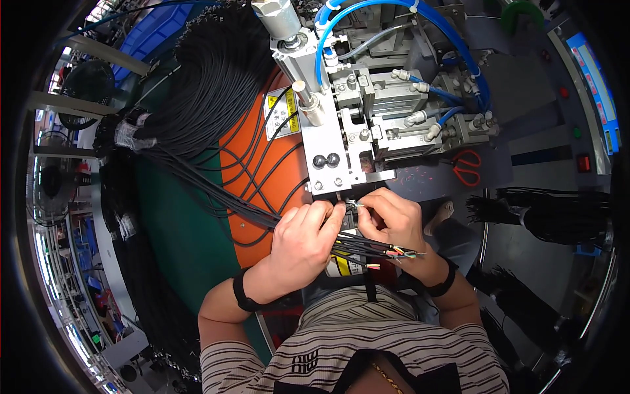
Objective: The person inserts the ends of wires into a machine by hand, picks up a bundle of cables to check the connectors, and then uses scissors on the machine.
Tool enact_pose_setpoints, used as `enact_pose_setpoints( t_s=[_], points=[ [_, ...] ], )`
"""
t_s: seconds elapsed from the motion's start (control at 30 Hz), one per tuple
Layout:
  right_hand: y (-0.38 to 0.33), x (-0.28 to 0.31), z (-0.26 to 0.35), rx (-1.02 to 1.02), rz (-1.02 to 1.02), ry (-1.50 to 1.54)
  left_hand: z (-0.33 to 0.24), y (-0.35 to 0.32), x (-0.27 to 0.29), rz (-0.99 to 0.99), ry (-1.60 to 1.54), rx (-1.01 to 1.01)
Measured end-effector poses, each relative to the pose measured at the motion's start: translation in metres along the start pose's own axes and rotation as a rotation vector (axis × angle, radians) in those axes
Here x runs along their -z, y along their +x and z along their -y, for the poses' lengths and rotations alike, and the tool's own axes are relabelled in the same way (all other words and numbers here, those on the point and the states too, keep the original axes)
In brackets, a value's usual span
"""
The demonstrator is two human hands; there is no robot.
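Note:
My left hand (303, 240) is closed in a pinch at the front edge of the metal press machine (325, 148); black cables pass under it, and the one in its fingertips is mostly hidden. Just to its right, my right hand (394, 220) is closed too, thumb and forefinger pinching small pale wire ends (354, 203) below the machine's head. A bunch of black cables (357, 244) emerges between my wrists. Stripped tips with red, green, white and yellow wires (400, 252) lie over my right wrist.
A large coil of black cable (210, 85) lies at the back left, across an orange board (239, 171) and a green mat (164, 217). Blue air hoses (453, 39) arch above the machine. Red-handled scissors (466, 167) lie to its right. More cable bundles (558, 217) hang at far right.

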State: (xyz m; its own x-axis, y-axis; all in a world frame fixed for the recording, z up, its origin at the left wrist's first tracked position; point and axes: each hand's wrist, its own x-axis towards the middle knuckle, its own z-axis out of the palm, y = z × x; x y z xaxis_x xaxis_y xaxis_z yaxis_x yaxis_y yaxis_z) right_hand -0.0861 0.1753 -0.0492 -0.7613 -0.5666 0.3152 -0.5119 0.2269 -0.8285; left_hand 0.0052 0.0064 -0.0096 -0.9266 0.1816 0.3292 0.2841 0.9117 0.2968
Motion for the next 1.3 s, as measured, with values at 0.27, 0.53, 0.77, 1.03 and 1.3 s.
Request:
enact_pose_setpoints(
  t_s=[0.27,0.53,0.77,1.03,1.3],
  points=[
    [0.000,0.000,-0.002,0.065,-0.039,-0.030,0.001,0.000,0.005,0.053,-0.062,0.019],
    [0.003,-0.004,-0.006,0.138,-0.094,-0.061,-0.004,0.002,0.005,0.104,0.094,-0.090],
    [0.002,-0.004,-0.002,0.177,-0.097,-0.150,-0.010,0.002,0.006,0.152,0.188,-0.092],
    [0.001,-0.006,-0.004,0.217,-0.128,-0.186,-0.010,0.003,0.005,0.153,0.198,-0.104],
    [0.000,-0.007,-0.008,0.181,-0.111,-0.160,-0.010,0.004,0.005,0.155,0.170,-0.114]
  ],
)
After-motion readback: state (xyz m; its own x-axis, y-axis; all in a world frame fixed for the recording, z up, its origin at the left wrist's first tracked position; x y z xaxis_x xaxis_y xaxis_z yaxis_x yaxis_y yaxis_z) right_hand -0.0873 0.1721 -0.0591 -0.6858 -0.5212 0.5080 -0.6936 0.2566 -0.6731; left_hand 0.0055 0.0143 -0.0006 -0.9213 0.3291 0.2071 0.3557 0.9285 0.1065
